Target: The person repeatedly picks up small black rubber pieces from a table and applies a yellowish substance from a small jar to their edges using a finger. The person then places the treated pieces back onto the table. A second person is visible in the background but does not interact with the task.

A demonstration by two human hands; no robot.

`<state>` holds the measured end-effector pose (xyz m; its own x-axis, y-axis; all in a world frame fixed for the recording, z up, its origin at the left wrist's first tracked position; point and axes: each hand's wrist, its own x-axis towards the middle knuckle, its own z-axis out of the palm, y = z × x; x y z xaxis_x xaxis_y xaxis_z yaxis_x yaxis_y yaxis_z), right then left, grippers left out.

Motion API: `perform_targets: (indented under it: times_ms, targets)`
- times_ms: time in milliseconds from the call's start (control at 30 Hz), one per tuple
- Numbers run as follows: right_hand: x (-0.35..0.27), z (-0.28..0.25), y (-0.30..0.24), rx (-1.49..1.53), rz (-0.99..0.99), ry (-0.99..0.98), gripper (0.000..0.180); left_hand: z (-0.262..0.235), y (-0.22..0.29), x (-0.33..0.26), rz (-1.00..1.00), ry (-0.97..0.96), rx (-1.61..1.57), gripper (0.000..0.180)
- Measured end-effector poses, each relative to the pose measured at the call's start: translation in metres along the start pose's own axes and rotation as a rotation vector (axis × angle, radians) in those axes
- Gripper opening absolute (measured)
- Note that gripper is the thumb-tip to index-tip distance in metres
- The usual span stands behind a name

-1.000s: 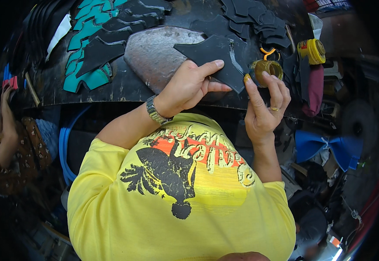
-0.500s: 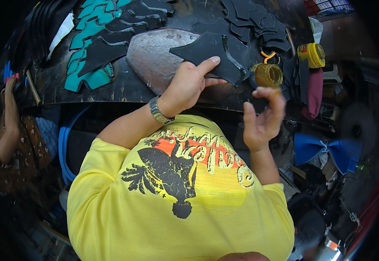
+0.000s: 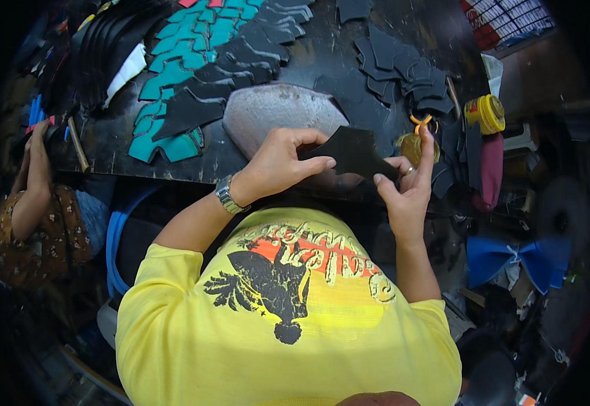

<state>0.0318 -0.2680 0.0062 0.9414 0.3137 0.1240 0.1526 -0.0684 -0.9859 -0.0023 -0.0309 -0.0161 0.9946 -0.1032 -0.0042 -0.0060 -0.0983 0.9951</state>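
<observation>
Between both hands, above the table's near edge, is a flat black cut-out piece [image 3: 356,152] of leather-like sheet with a curved outline. My left hand [image 3: 285,162] pinches its left end between thumb and fingers. At its right end my right hand [image 3: 410,183] grips with the thumb and bent fingers, index finger pointing up. Partly hidden behind that hand stands an open jar [image 3: 409,147] of amber stuff. Left of the piece, on the table, lies a grey stone slab [image 3: 278,105].
Overlapping black pieces [image 3: 241,57] and teal pieces [image 3: 173,71] lie in rows at the left. More black pieces [image 3: 403,68] are piled at the right, near orange handles [image 3: 425,122] and a yellow tub [image 3: 484,114]. Another person [image 3: 38,196] sits at the far left.
The black piece has come up off the table toward me. My right hand, free before beside the jar, has taken hold of its right end. The view has shifted slightly.
</observation>
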Motion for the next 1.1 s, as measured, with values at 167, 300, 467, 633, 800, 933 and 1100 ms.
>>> perform_targets:
  times_ms: [167,300,467,633,800,933,1100]
  targets:
    - [0.004,-0.001,0.000,-0.129,-0.261,0.109,0.096,-0.042,0.012,0.035,-0.023,0.148,-0.041,0.019]
    - [0.000,-0.009,-0.005,0.023,-0.202,0.067,0.091,-0.061,0.006,0.102,-0.019,0.249,-0.333,0.033]
    - [-0.004,-0.009,-0.003,0.041,-0.240,0.018,0.088,-0.054,-0.010,0.206,-0.199,0.407,-0.199,0.048]
    - [-0.007,-0.025,-0.010,0.011,-0.237,0.079,0.086,-0.049,-0.030,0.271,-0.249,0.555,-0.350,0.051]
    - [-0.009,-0.035,-0.015,0.056,-0.175,0.135,0.085,-0.039,-0.030,0.256,-0.173,0.446,-0.461,0.057]
    - [-0.005,-0.031,-0.013,0.021,-0.156,0.100,0.080,-0.055,-0.005,0.200,-0.036,0.333,-0.449,0.049]
    - [-0.005,-0.017,-0.011,0.004,-0.140,-0.013,0.077,-0.119,0.019,0.096,0.127,0.495,-0.289,0.039]
